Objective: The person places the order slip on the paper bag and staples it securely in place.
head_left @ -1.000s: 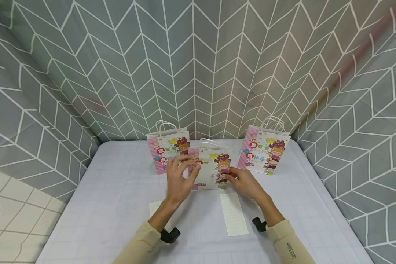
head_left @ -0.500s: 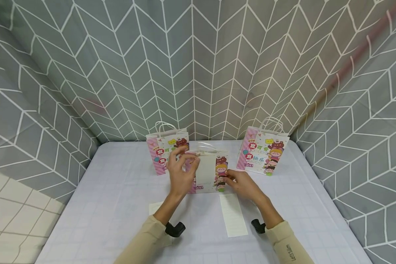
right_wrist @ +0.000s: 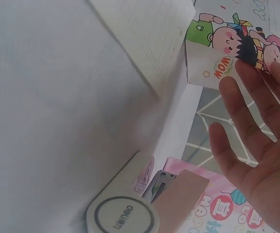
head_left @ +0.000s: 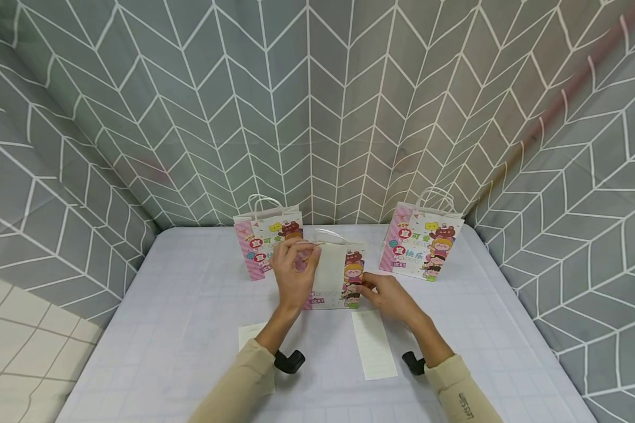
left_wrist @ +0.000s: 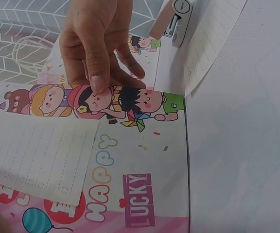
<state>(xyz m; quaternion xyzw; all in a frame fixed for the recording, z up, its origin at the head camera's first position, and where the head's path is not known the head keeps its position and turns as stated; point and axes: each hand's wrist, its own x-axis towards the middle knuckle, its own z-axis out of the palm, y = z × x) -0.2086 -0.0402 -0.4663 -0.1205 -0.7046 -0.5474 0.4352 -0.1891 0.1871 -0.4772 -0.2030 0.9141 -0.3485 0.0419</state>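
Observation:
A pink and white cartoon gift bag (head_left: 352, 273) stands at the middle of the table. Against its front hangs a cream lined paper sheet (head_left: 329, 264), reaching up to the bag's rim. Thumb and fingers of my left hand (head_left: 295, 279) pinch the sheet at its upper left, by the bag's top. My right hand (head_left: 390, 296) holds the bag's right edge, thumb on the printed front and fingers along the side (right_wrist: 208, 63). Seen from the left wrist, the lined sheet (left_wrist: 43, 150) lies slanted over the bag's lettering, its lower edge above the word LUCKY.
Two matching gift bags stand behind, one at left (head_left: 259, 241) and one at right (head_left: 420, 244). Another lined sheet (head_left: 376, 346) lies in front of the middle bag. More paper (head_left: 251, 336) shows under the left forearm. A stapler (right_wrist: 125, 208) lies beside the right hand.
The lined sheet came up in front of the middle bag and now lies against it, its top at the rim. My left hand moved slightly right with it; the right hand stayed on the bag's edge.

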